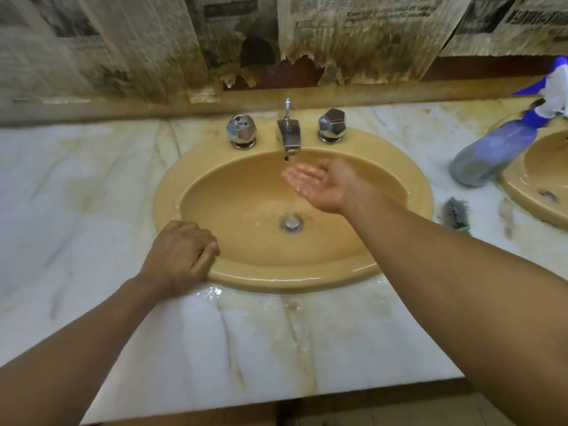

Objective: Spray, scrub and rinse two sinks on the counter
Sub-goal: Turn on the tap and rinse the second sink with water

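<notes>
Marble-veined tabletop (76,195) with two yellow basins, seen from above. At left, the left hand (181,253) rests on the front-left rim of the near sink (167,192), its fingers curled over the rim's edge and its knuckles up. A puddle (212,292) lies on the tabletop just in front of that rim.

At the back of the sink stand two faceted chrome knobs, the left knob (242,131) and the right knob (332,126), with the chrome faucet (289,133) between them. A thin water stream (294,201) falls from the spout toward the drain (291,222). The right hand (319,182) is held palm up beneath the spout, its fingers straight and together, slightly cupped, wet and holding nothing. The right forearm crosses the sink's right rim and hides part of it.

Right of the sink, a small brush (455,212) lies on the tabletop. A blue spray bottle (491,152) leans tilted, with its base on the tabletop and its trigger head over the rim of the second sink (522,192), which is cut off by the frame edge.

Stained, torn newspaper (368,41) covers the wall. Its print is too blurred to read.
</notes>
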A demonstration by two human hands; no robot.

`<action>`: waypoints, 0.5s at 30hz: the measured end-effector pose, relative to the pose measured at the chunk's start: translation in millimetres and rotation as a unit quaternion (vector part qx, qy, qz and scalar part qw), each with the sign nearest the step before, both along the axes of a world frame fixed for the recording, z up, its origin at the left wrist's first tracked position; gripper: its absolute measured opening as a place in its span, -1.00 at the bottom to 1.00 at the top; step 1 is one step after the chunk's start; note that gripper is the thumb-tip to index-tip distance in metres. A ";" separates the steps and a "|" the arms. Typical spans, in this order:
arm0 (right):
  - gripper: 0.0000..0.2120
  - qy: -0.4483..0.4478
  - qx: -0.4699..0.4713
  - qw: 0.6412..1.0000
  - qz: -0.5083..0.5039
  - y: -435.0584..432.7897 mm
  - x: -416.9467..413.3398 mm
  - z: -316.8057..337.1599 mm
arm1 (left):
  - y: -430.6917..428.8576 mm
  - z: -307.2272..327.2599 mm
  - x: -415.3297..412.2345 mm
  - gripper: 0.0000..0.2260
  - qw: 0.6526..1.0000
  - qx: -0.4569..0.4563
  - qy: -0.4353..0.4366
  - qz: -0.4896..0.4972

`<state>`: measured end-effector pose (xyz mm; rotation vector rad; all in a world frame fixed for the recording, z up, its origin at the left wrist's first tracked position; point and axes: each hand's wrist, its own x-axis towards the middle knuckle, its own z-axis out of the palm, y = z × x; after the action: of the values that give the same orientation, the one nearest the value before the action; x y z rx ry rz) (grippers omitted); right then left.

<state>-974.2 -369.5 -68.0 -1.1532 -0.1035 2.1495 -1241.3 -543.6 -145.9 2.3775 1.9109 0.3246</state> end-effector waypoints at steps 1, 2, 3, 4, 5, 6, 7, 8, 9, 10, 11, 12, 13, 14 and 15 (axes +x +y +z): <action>-0.64 0.028 -0.001 0.999 -0.026 3.4 -6.5 1.4 | 3.2 -0.9 -5.3 -0.65 1.000 0.004 -0.008 0.024; -0.66 0.055 -0.004 0.997 -0.046 3.9 -11.7 3.2 | 8.2 -0.6 -12.7 -0.63 0.998 0.002 -0.022 0.051; -0.67 0.071 -0.005 0.996 -0.052 2.9 -16.2 4.2 | 14.3 1.5 -20.3 -0.62 0.997 -0.006 -0.036 0.069; -0.67 0.072 -0.003 0.996 -0.044 0.5 -20.4 3.8 | 22.1 2.6 -28.4 -0.61 0.996 -0.019 -0.040 0.075; -0.67 0.058 -0.001 0.998 -0.021 -3.2 -23.4 2.5 | 29.7 3.3 -34.0 -0.61 0.996 -0.035 -0.028 0.071; -0.67 0.040 0.000 0.999 0.017 -8.5 -27.0 1.2 | 36.0 4.0 -38.0 -0.60 0.996 -0.054 -0.006 0.064; -0.66 0.025 -0.003 0.998 0.063 -15.7 -31.3 0.2 | 41.0 6.3 -40.0 -0.53 0.995 -0.076 0.017 0.060; -0.65 0.015 -0.007 0.994 0.111 -24.3 -35.7 0.6 | 45.4 7.6 -41.3 -0.41 0.992 -0.100 0.036 0.063; -0.63 0.006 -0.011 0.987 0.158 -33.9 -40.3 2.1 | 48.2 8.6 -41.0 -0.32 0.989 -0.119 0.051 0.072; -0.61 -0.002 -0.015 0.978 0.206 -43.7 -44.7 3.8 | 49.9 7.1 -39.8 -0.27 0.986 -0.135 0.059 0.080; -0.60 -0.017 -0.017 0.967 0.254 -53.6 -48.2 6.6 | 49.6 6.3 -36.8 -0.26 0.984 -0.145 0.060 0.084; -0.59 -0.045 -0.008 0.953 0.300 -62.7 -50.3 8.7 | 48.3 5.2 -32.6 -0.27 0.983 -0.147 0.051 0.094; -0.61 -0.091 0.017 0.936 0.339 -68.2 -51.0 10.3 | 46.6 4.0 -27.0 -0.30 0.983 -0.140 0.028 0.116; -0.64 -0.151 0.053 0.919 0.361 -70.6 -49.4 11.4 | 44.0 6.3 -19.5 -0.34 0.980 -0.130 -0.011 0.152; -0.67 -0.217 0.094 0.901 0.365 -71.7 -46.6 14.5 | 40.2 10.3 -11.2 -0.39 0.971 -0.120 -0.060 0.196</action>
<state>-1020.8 -441.2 -53.5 -1.6286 -1.0722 2.3587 -1252.5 -503.4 -135.6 1.7845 2.2094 0.2366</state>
